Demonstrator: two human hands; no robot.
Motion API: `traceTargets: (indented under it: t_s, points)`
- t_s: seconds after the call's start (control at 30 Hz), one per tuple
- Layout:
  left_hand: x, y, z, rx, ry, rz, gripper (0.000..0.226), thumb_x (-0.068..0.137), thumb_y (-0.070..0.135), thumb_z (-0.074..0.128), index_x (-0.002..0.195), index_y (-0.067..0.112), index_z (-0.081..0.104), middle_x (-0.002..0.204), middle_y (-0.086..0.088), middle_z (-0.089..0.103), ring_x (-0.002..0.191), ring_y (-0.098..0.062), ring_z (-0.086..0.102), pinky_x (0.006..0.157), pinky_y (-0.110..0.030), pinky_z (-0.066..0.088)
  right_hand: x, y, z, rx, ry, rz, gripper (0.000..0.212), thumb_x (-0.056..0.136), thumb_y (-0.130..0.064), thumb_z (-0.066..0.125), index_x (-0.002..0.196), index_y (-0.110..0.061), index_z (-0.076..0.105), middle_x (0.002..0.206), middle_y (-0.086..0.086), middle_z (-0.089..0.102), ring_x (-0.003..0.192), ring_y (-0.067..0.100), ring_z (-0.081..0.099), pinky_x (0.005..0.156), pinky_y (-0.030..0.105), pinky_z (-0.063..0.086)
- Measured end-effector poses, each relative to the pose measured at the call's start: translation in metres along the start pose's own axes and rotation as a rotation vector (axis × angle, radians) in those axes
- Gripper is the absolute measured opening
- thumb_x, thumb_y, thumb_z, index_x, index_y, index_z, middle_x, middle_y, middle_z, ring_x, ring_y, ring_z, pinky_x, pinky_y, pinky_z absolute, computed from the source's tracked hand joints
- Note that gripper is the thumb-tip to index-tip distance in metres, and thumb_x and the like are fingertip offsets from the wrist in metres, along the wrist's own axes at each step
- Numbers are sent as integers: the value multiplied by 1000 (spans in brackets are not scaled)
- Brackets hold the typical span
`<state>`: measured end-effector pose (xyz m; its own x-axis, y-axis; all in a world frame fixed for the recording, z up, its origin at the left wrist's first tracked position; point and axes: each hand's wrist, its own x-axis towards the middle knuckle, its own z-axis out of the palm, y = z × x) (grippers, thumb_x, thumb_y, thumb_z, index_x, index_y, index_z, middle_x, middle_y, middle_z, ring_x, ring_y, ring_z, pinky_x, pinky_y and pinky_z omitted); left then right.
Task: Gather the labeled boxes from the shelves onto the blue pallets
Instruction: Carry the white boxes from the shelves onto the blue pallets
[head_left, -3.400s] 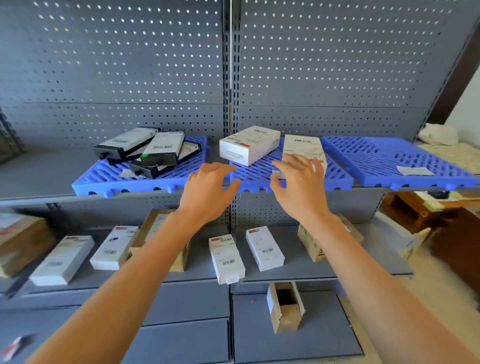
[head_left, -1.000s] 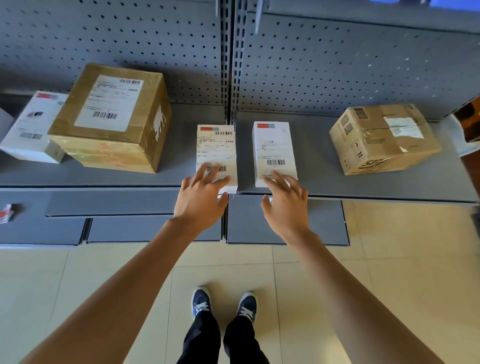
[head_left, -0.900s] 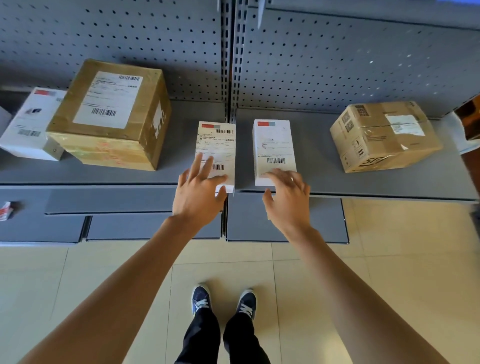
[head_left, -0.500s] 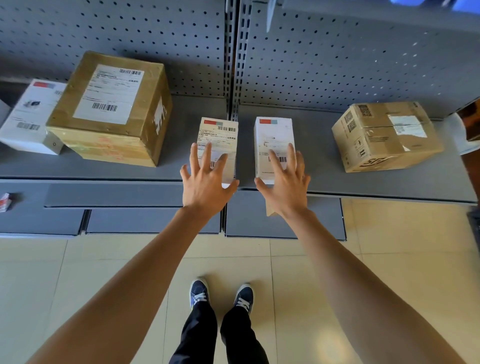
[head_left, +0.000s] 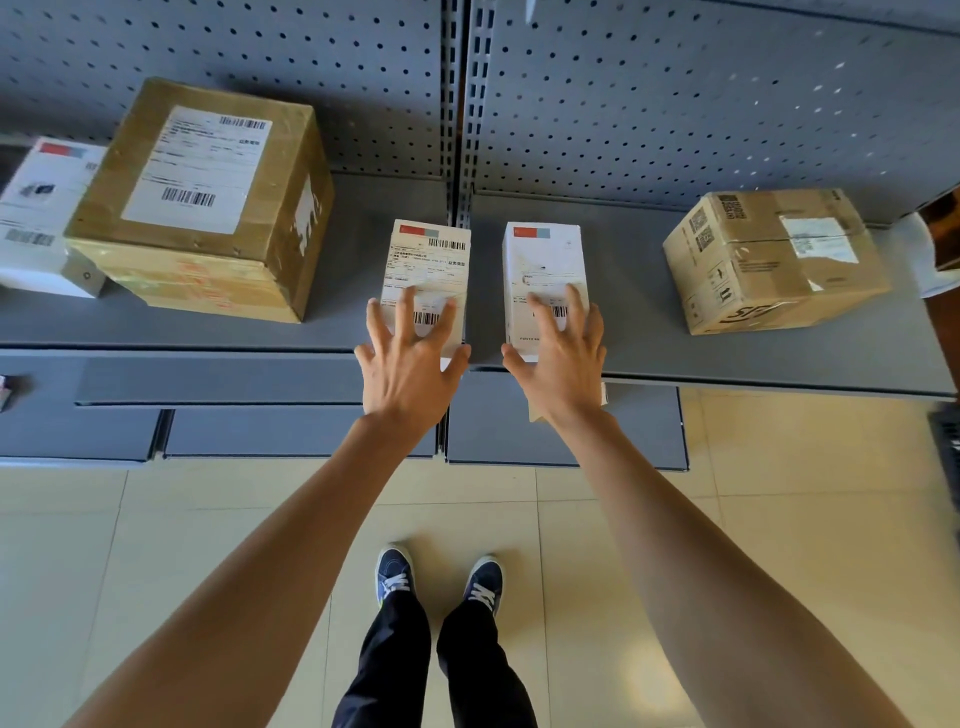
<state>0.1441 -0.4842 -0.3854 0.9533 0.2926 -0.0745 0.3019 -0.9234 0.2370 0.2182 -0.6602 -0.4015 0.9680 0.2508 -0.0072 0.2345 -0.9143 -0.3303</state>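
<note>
The left hand (head_left: 408, 369) lies on the near end of the left white box (head_left: 427, 280), fingers spread wide on its top, thumb out by the box's right corner. It is not closed round it. The right hand (head_left: 563, 364) does the same on the right white box (head_left: 545, 275): fingers fanned apart over the label, thumb at the box's left near corner, no squeeze yet. Both boxes lie flat, side by side w/ a gap between, at the front edge of the grey shelf (head_left: 649, 332).

Both arms reach straight fwd, bare, palms down, wrists just past the shelf edge.

The white boxes are long, smooth card, each w/ a red-and-grey stripe at the far end & a barcode label. To the left sits a big brown box (head_left: 208, 208), taped and shiny, w/ a white paper label on top. A small white box (head_left: 41, 218) touches its left side. Well to the right is a plain brown box (head_left: 774, 260), tilted a bit. The back wall (head_left: 675, 104) is grey metal full of small holes. Below: pale floor tiles (head_left: 156, 571) & two blue shoes (head_left: 441, 579).
</note>
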Motion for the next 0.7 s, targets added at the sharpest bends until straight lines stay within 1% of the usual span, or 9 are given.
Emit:
traceTargets:
  t_s: [0.1, 0.17, 0.27, 0.33, 0.43, 0.53, 0.63, 0.7]
  points:
    - [0, -1, 0, 21, -10, 1, 67, 92, 62, 52, 150, 38, 30, 160, -9, 16, 141, -46, 20, 94, -65, 45, -5, 0, 0, -4, 26, -3, 63, 83, -54, 65, 139, -33, 44, 157, 5, 21, 137, 41, 27, 96, 57, 46]
    - [0, -2, -1, 29, -5, 17, 70, 89, 60, 57, 150, 38, 30, 159, -9, 18, 137, -45, 26, 91, -63, 49, -10, -1, -1, 1, 38, -2, 63, 83, -55, 65, 139, -34, 44, 157, 4, 21, 137, 40, 27, 93, 55, 46]
    - [-1, -4, -3, 10, -4, 20, 70, 88, 55, 63, 149, 37, 33, 157, -9, 21, 132, -44, 30, 89, -61, 51, -19, 0, 1, 24, 53, -2, 64, 83, -57, 64, 140, -35, 43, 158, 3, 20, 138, 38, 26, 93, 56, 47]
    - [-3, -4, -4, -5, -5, 20, 69, 88, 53, 63, 148, 37, 35, 157, -9, 22, 132, -44, 30, 89, -61, 51, -24, 0, 2, 38, 62, 1, 65, 83, -58, 64, 140, -35, 43, 158, 2, 21, 139, 38, 26, 95, 56, 47]
    - [-9, -6, -4, -20, 2, 36, 67, 87, 49, 65, 147, 36, 37, 156, -9, 23, 133, -44, 29, 90, -61, 49, -31, -2, 4, 59, 98, 2, 62, 82, -53, 65, 137, -33, 47, 156, 3, 25, 135, 37, 30, 95, 53, 48]
    - [-15, -9, -5, -46, 0, 51, 67, 85, 44, 68, 146, 37, 40, 156, -8, 24, 135, -42, 27, 92, -60, 47, -40, -3, 5, 74, 125, -4, 60, 78, -49, 65, 134, -31, 51, 154, 4, 29, 127, 36, 35, 91, 48, 50]
    - [-19, -12, -6, -67, -10, 66, 67, 83, 42, 69, 144, 38, 42, 155, -6, 25, 135, -40, 26, 93, -59, 47, -50, -4, 3, 100, 140, -3, 60, 78, -46, 67, 133, -30, 53, 154, 2, 30, 127, 35, 35, 89, 45, 50]
    - [-23, -16, -8, -82, -15, 84, 69, 81, 39, 71, 144, 37, 44, 155, -6, 26, 135, -40, 26, 93, -60, 46, -56, -5, 2, 125, 148, -1, 60, 78, -44, 69, 134, -30, 53, 153, 1, 31, 126, 34, 35, 89, 45, 48]
